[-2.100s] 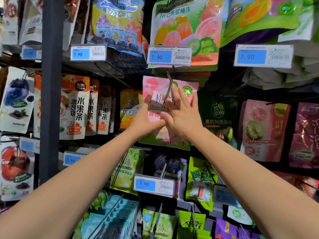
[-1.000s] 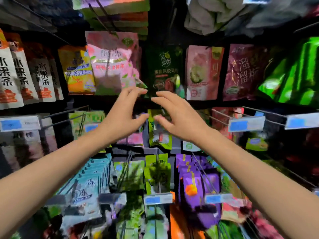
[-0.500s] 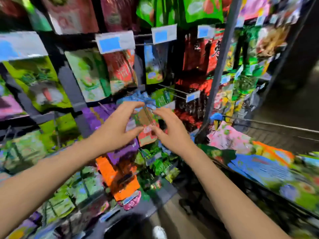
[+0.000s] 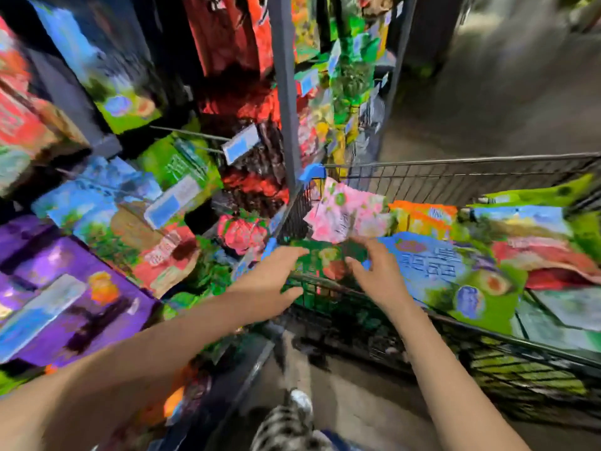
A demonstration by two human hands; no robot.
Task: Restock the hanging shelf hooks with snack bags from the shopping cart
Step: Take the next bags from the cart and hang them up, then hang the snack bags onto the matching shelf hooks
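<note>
Left hand and right hand, both empty with fingers spread, flank the dark green snack bag lying crosswise at the shopping cart corner beside the hanging shelf; both equally near, contact lost in blur, open room above.

Shopping cart open on top; shelf post stands just beside its corner.

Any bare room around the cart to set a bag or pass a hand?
Free: floor between shelf base and cart, by the shoe; aisle floor beyond its far rim. Crowded: cart top, covered with overlapping snack bags.
</note>
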